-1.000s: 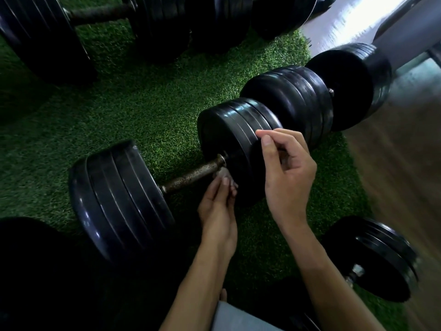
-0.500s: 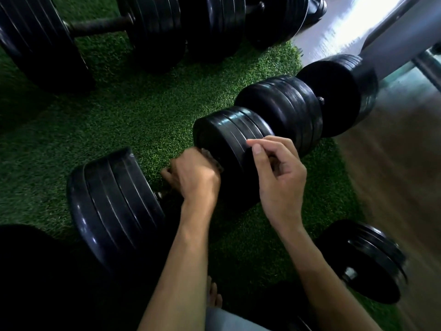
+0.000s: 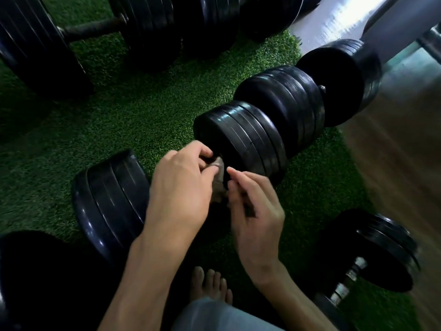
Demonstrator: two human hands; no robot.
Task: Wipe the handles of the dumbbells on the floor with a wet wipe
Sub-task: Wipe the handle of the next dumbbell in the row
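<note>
Dumbbells lay all around the hands, at least five counted, some cut off by the frame. The nearest dumbbell (image 3: 241,142) sat directly under both hands, one black weight stack left of the left hand and the other just beyond the fingertips; its handle was hidden beneath the hands. A second dumbbell (image 3: 338,82) lay end to end with it, farther away and right of the hands. A third dumbbell (image 3: 372,254) rested near the right wrist, with a bright metal handle. Two more stood well beyond the hands, the far dumbbell (image 3: 90,27) showing a dark bar between its weights.

The left hand (image 3: 181,187) curled its fingers over the handle and pinched the one wet wipe (image 3: 218,173), a pale crumpled piece against the inner face of the weights. The right hand (image 3: 255,211) hovered just beside it with fingers loosely bent, the fingertips close to the wipe; whether they touched it could not be told.

One bare foot (image 3: 210,283) showed below the hands. Green artificial turf (image 3: 143,103) covered the floor beneath them, and a wooden floor (image 3: 401,144) ran along right of the right hand.
</note>
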